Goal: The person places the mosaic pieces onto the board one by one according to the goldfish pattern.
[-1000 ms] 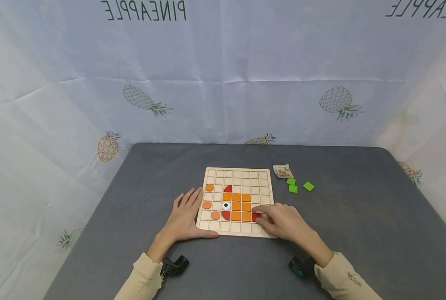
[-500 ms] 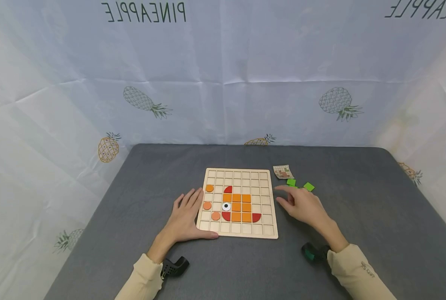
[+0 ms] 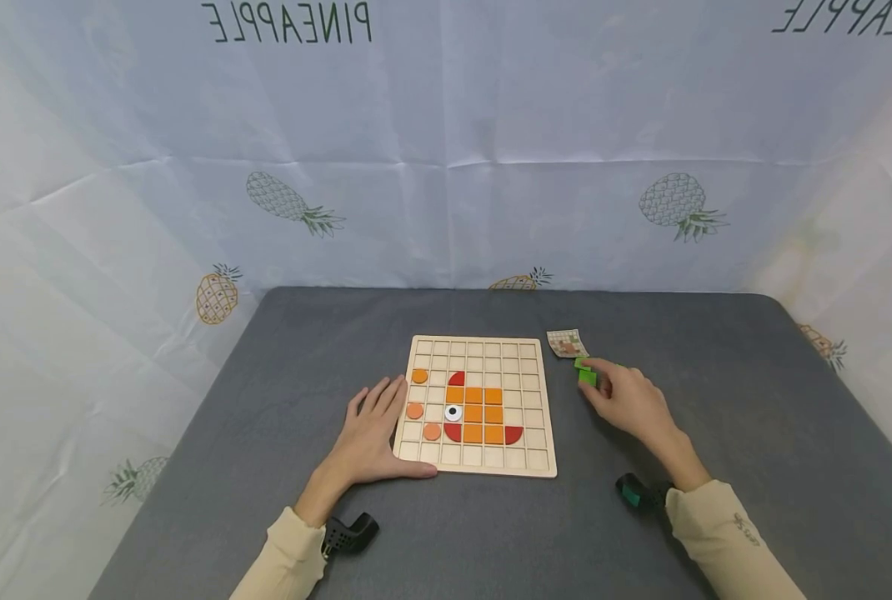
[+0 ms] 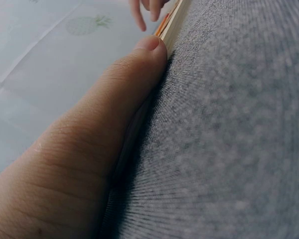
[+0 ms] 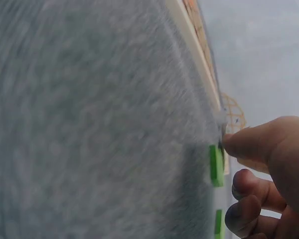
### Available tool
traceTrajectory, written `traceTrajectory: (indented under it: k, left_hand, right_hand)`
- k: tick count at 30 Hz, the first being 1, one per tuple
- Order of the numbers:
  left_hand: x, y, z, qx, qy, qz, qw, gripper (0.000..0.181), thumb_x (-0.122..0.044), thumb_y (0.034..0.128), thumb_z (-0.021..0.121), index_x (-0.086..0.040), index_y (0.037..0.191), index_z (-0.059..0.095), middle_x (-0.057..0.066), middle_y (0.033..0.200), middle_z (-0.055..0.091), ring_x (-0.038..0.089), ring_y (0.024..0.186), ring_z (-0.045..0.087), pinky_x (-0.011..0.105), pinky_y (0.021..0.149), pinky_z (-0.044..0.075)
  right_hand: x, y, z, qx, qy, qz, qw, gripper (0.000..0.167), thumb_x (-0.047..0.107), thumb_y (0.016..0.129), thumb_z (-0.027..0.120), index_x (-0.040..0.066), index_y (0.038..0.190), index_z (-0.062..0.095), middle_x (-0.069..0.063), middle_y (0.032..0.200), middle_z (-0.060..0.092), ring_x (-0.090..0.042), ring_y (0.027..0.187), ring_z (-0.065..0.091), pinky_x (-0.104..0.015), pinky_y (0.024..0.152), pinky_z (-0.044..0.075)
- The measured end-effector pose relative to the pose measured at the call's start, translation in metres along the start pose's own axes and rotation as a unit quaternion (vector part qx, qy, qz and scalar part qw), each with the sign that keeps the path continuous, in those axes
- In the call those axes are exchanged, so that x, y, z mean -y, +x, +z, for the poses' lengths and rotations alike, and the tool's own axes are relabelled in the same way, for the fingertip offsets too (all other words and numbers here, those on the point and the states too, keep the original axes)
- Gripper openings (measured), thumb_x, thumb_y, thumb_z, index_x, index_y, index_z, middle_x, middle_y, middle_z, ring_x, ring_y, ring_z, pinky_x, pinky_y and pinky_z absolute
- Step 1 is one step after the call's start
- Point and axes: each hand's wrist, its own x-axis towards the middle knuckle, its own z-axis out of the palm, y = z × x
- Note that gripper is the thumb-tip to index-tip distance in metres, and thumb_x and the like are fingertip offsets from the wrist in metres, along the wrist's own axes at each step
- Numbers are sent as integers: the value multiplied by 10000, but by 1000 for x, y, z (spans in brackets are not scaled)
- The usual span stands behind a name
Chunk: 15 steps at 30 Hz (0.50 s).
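A wooden grid board (image 3: pixel 524 460) lies on the table, holding orange square tiles (image 3: pixel 473 413), red quarter-round tiles (image 3: pixel 513 435), several orange discs (image 3: pixel 413 411) and a white eye disc (image 3: pixel 453 412). My left hand (image 3: pixel 371 437) rests against the board's left side, its fingers spread and its thumb along the front edge. To the right of the board, my right hand (image 3: pixel 629 404) pinches a green square tile (image 3: pixel 588 378) between thumb and index finger, low at the table. A second green tile (image 3: pixel 580 363) sits just behind it, partly under the index finger. The right wrist view shows another green tile (image 5: pixel 219 224) below the fingers.
A small printed pattern card (image 3: pixel 566 342) lies beyond the green tiles, near the board's back right corner. The grey table (image 3: pixel 326 350) ends at a hanging cloth (image 3: pixel 446 225) printed with pineapples. Each wrist wears a black device (image 3: pixel 352 532).
My right hand has left the red quarter-round tile at the board's right and moved right and back to the green tiles. The red tile stays on the board. My left hand has kept its place.
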Motion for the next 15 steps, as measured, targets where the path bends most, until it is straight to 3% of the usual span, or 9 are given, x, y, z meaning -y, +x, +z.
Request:
traceTrajectory:
  k: [8, 15]
  left_hand:
    - [0, 0, 0, -30, -22, 1, 10000, 1372, -826, 639, 714, -87, 1650, 153, 99, 1722, 214, 342, 1591, 186, 608, 1231, 145]
    - [0, 0, 0, -19, -30, -12, 10000, 1367, -819, 641, 718, -87, 1649, 156, 101, 1720, 217, 344, 1590, 187, 611, 1230, 147]
  right_hand:
    - [-7, 3, 1, 235, -97, 376, 9990, 474, 212, 966, 682, -51, 1355, 612, 8, 549, 501, -122, 456, 408, -259, 428, 275]
    - [-6, 3, 0, 259, -153, 550, 9980, 443, 252, 968, 689, -24, 1311, 638, -8, 599, 549, -134, 475, 447, -272, 428, 315]
